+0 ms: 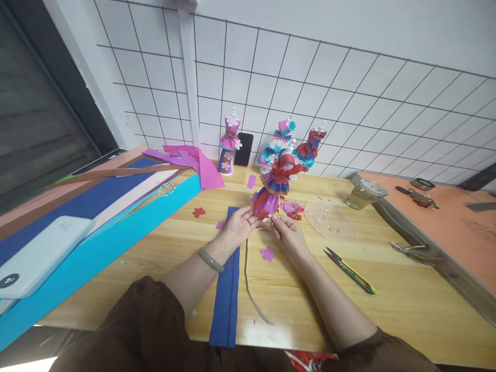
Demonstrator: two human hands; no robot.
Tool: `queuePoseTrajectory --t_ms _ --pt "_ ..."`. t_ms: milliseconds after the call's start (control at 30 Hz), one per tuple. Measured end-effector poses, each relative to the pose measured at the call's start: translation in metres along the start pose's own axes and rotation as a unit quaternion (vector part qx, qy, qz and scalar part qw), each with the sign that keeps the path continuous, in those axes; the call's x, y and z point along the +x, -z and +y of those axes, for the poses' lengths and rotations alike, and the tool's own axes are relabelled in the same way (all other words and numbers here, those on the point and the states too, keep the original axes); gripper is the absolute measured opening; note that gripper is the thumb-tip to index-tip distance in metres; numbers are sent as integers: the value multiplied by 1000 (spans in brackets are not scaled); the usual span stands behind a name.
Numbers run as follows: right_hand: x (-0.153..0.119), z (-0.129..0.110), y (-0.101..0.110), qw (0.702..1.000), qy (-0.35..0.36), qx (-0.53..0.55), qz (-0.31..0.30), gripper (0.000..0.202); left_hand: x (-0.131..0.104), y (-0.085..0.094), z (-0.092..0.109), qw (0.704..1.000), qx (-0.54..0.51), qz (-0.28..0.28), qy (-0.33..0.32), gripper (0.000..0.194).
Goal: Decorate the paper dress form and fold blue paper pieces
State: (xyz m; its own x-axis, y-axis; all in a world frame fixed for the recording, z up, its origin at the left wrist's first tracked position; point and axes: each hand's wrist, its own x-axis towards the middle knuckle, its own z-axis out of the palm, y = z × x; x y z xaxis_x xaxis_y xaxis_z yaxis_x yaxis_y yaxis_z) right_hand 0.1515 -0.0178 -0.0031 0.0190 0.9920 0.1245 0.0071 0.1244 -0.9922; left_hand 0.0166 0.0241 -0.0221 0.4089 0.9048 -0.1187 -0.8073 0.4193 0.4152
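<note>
A small dress-form figure (278,181) in red, navy and purple crepe paper stands tilted before me. My left hand (241,223), palm turned up, holds the lower left edge of its skirt. At the bottom right of the same skirt, my right hand (287,232) pinches the hem; the fingertips are partly hidden. Below the hands lie a purple paper flower (267,253) and a thin grey-brown cord (250,289). A folded navy paper strip (225,310) runs under my left wrist. Red and purple paper scraps (292,209) sit just behind my right hand.
Yellow-green thread snips (351,271) lie right of my forearm. Behind them are a clear plate of beads (329,222) and a glass of liquid (366,194). Crepe sheets (155,222) and a white power bank (46,256) cover the left. A phone (244,149) leans against the wall.
</note>
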Motion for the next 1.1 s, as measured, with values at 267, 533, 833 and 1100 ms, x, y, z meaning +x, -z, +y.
queuePoseTrajectory --t_ms 267,533,833,1100 --pt "6 2 6 995 17 73 67 34 0 0 -1 1000 7 2 21 9" --pt "11 -2 20 985 33 78 148 39 -4 -1 3 999 7 31 5 9" --pt "28 -85 44 957 187 -73 207 28 -5 -1 8 994 33 76 -64 19" --pt "72 -168 24 901 273 -335 36 30 -9 -1 4 990 67 49 -117 41"
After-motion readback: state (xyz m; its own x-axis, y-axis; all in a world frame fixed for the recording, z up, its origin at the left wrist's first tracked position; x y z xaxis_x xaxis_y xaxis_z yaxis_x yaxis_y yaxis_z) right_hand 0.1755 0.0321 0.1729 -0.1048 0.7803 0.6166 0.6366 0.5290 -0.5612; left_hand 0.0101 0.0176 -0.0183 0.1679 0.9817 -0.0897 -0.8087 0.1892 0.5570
